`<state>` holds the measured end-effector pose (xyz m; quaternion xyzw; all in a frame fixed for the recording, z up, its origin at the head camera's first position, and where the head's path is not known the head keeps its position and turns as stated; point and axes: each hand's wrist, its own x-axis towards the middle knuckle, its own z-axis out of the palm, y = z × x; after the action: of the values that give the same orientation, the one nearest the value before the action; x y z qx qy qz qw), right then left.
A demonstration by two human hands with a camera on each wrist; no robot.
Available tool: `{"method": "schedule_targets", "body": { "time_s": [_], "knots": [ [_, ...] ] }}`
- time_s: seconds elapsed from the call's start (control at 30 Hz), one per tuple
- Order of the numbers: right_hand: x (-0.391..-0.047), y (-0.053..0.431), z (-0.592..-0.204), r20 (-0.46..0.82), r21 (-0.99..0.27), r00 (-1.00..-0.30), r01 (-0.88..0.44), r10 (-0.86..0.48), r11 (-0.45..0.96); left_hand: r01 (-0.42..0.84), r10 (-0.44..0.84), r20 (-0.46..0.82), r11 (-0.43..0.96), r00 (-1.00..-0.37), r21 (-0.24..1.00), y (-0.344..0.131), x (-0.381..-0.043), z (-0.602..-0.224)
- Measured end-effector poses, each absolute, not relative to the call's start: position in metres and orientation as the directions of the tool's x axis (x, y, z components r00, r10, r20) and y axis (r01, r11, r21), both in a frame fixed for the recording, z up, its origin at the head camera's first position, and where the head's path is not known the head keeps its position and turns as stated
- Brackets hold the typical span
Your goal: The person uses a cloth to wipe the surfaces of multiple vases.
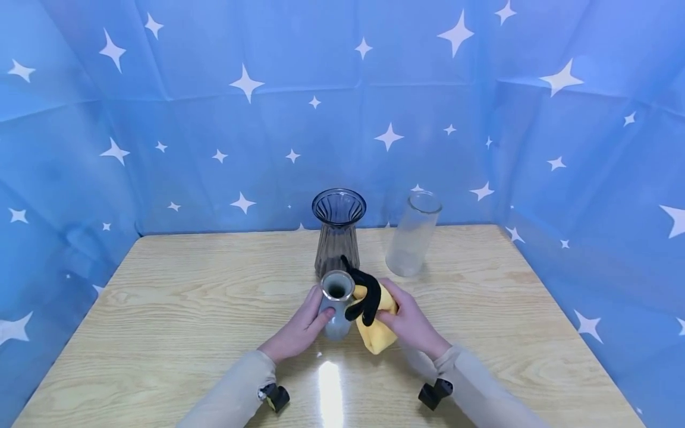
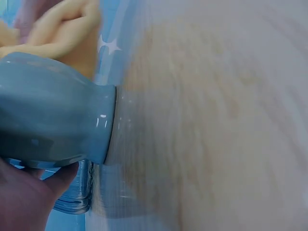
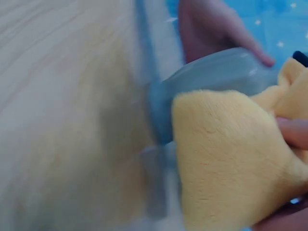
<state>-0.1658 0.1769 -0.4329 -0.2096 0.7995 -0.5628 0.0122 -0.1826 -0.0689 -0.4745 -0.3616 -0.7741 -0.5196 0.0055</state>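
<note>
In the head view, my left hand (image 1: 299,330) grips a grey-blue glazed vase (image 1: 337,326) around its side, thumb toward me. The vase stands upright, its round mouth facing up, with its foot right at the tabletop in the left wrist view. My right hand (image 1: 411,321) holds a bunched yellow cloth (image 1: 377,337) close beside the vase. A curved black strip (image 1: 370,297) with rounded ends sticks out over the cloth toward the vase's rim. In the right wrist view the soft cloth (image 3: 226,163) overlaps the lower part of the vase.
A ribbed smoky glass vase (image 1: 337,238) with a flared rim stands just behind the held vase. Farther right is a clear, frosted-looking glass cylinder (image 1: 412,244). All are on a light wooden table (image 1: 214,285), with a blue star-patterned curtain (image 1: 267,125) around its back and sides.
</note>
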Motion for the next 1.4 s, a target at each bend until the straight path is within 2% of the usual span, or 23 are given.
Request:
{"method": "schedule_targets", "body": {
  "time_s": [0.13, 0.23, 0.73, 0.93, 1.17, 1.27, 1.4],
  "knots": [
    [-0.165, 0.170, -0.422, 0.260, -0.915, -0.912, -0.338, -0.318, 0.219, 0.567, 0.553, 0.388, 0.195, -0.737, 0.800, -0.068, -0.183, -0.474],
    [-0.164, 0.166, -0.422, 0.259, -0.915, -0.916, -0.334, -0.306, 0.226, 0.569, 0.556, 0.387, 0.196, -0.735, 0.799, -0.067, -0.184, -0.474],
    [-0.165, 0.175, -0.440, 0.138, -0.924, -0.930, -0.245, -0.341, 0.293, 0.524, 0.552, 0.338, 0.219, -0.762, 0.823, -0.067, -0.181, -0.464],
    [-0.173, 0.173, -0.443, 0.130, -0.879, -0.921, -0.278, -0.368, 0.386, 0.512, 0.566, 0.325, 0.206, -0.757, 0.834, -0.072, -0.186, -0.470],
    [-0.171, 0.169, -0.438, 0.135, -0.829, -0.924, -0.303, -0.358, 0.470, 0.473, 0.599, 0.314, 0.124, -0.737, 0.873, -0.074, -0.193, -0.467],
    [-0.169, 0.168, -0.432, 0.156, -0.857, -0.937, -0.287, -0.314, 0.428, 0.479, 0.602, 0.319, 0.122, -0.732, 0.870, -0.074, -0.194, -0.466],
    [-0.168, 0.168, -0.425, 0.185, -0.912, -0.939, -0.274, -0.290, 0.306, 0.465, 0.586, 0.306, 0.139, -0.750, 0.874, -0.073, -0.192, -0.465]
  ]
}}
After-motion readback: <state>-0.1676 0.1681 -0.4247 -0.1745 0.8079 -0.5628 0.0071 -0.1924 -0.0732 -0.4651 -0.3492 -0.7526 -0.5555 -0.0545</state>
